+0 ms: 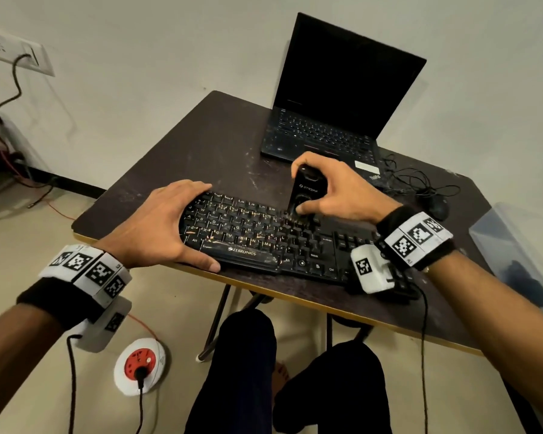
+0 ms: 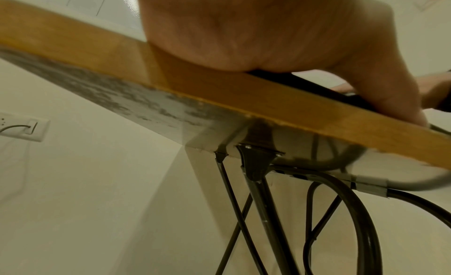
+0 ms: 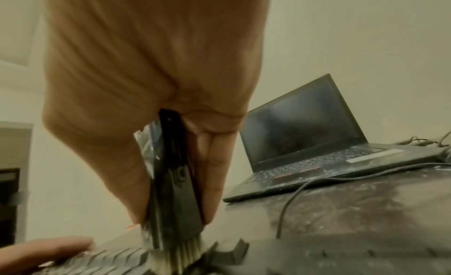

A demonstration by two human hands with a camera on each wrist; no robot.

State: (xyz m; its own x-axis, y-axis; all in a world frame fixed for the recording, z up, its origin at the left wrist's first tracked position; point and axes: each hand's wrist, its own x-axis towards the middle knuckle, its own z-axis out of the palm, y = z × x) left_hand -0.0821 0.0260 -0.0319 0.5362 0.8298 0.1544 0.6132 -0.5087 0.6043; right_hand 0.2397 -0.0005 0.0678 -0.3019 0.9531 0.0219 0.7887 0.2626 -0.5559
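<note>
A black keyboard (image 1: 264, 242) lies near the front edge of the dark table (image 1: 201, 145). My left hand (image 1: 157, 223) grips its left end, fingers over the far edge and thumb along the front edge. My right hand (image 1: 333, 189) holds a small black brush (image 1: 306, 189) upright, pinched between thumb and fingers. In the right wrist view the brush (image 3: 173, 182) has its pale bristles pressed onto the keys in the upper middle of the keyboard (image 3: 317, 260). The left wrist view shows my left hand's (image 2: 268, 38) palm resting above the table's wooden edge (image 2: 244, 98).
An open black laptop (image 1: 336, 98) with a dark screen stands at the back of the table. A black mouse (image 1: 438, 208) and tangled cables (image 1: 414, 180) lie to its right. A clear plastic box (image 1: 521, 252) sits at the right edge. A round extension socket (image 1: 140, 366) lies on the floor.
</note>
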